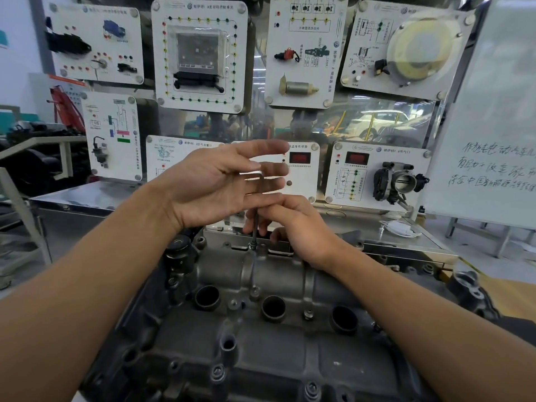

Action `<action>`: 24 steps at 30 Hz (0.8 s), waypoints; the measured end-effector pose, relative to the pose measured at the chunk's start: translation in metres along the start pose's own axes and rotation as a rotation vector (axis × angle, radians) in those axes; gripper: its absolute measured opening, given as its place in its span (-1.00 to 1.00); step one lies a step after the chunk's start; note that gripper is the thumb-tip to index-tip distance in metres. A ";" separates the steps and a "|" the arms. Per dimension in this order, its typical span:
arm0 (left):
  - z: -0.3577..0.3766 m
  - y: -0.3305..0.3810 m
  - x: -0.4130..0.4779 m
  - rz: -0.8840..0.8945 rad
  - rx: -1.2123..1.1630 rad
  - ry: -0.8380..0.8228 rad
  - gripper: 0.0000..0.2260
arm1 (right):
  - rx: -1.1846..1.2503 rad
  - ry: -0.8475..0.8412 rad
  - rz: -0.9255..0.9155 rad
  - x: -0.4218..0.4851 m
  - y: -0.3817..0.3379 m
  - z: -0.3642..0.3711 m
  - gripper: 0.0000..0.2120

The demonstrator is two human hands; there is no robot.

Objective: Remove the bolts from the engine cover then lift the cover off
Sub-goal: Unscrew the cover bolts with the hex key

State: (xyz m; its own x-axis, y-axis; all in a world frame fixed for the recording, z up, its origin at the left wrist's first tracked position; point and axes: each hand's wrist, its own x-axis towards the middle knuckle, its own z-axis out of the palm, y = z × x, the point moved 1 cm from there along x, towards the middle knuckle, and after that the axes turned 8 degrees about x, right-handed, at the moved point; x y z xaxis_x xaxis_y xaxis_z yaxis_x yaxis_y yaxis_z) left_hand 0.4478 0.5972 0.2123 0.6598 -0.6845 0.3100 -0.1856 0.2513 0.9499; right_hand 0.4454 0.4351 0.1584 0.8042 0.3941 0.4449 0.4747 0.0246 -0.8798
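VW-badged panels (200, 53) behind; left hand (214, 181) spread, right hand (293, 227) pinches hex key (255, 230).

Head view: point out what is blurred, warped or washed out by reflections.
In the head view the left hand's fingertips smear with motion blur, while the right hand, the hex key and the engine cover look sharp; wide-angle distortion tilts the whiteboard at the right edge; the shiny backboard mirrors parked cars.

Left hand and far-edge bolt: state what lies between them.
Head view: a hex key stands between left hand and bolt, its shaft pinched by the right hand.
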 end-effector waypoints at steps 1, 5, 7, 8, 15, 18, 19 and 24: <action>0.000 0.000 0.000 0.002 0.016 0.004 -0.68 | -0.023 0.003 -0.032 0.000 0.002 0.000 -0.80; -0.001 0.000 0.000 0.008 0.003 0.033 -0.70 | -0.056 0.052 -0.129 0.001 0.008 0.000 -0.92; 0.000 0.000 0.001 0.009 -0.020 0.056 -0.71 | -0.031 0.092 -0.147 0.001 0.009 -0.001 -0.92; 0.000 0.000 0.002 0.009 -0.014 0.084 -0.73 | -0.020 0.106 -0.154 0.001 0.008 -0.001 -0.94; 0.016 -0.008 0.017 0.041 0.376 0.614 -0.91 | -0.031 0.067 -0.134 0.005 0.008 0.005 -0.96; 0.013 -0.007 0.018 0.020 0.247 0.713 -0.83 | -0.045 0.069 -0.139 0.006 0.009 0.005 -0.89; 0.011 -0.006 0.016 0.016 0.177 0.655 -0.78 | -0.040 0.071 -0.139 0.006 0.010 0.004 -0.90; 0.008 -0.001 0.006 -0.016 -0.024 0.245 -0.68 | -0.017 0.083 -0.134 0.006 0.014 -0.001 -0.88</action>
State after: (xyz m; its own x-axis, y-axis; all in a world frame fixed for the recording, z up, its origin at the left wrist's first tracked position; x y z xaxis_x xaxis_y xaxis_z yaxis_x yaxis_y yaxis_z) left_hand 0.4463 0.5877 0.2135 0.8202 -0.5028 0.2730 -0.1578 0.2600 0.9526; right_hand 0.4577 0.4365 0.1488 0.7599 0.3109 0.5708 0.5851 0.0554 -0.8091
